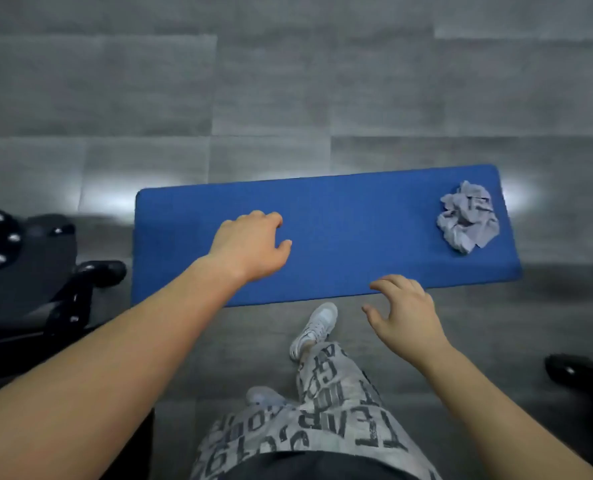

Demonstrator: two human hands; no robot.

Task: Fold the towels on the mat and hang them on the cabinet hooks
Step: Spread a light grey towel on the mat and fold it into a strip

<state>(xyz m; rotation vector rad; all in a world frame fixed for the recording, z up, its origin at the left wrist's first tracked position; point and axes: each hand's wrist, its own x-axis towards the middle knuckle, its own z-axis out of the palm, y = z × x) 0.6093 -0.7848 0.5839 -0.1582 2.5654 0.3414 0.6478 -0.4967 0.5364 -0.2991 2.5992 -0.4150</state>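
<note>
**One crumpled towel at the mat's right end; both hands empty**

A crumpled grey-blue cloth towel (468,218), the only towel in view, lies in a loose heap at the right end of a long blue rectangular foam mat (357,230). It sits close to the right edge, between the far-right and near-right corners. The left hand (253,245) hovers over the mat's left-centre, fingers loosely curled and grasping nothing; whether it touches the surface cannot be told. The right hand (404,313) hangs at the near edge, about midway along, fingers slightly bent, likewise released and empty. Both hands are well apart from the towel.

The mat lies on a grey plank-patterned floor (288,98). Beside the near edge are a white sneaker (317,327) and grey letter-printed trousers (322,427). A black wheeled chair base (63,289) stands off the left edge. No cabinet or hooks are visible.

By judgement, folding of this towel has not begun. Its corners are buried in the creases, so a grasp on the heap's middle would likely lift it tangled and give an uneven fold. Spread out where it lies, part of it could spill over the right edge onto the floor. The chair base could catch a foot on the way to the unseen hooks.
</note>
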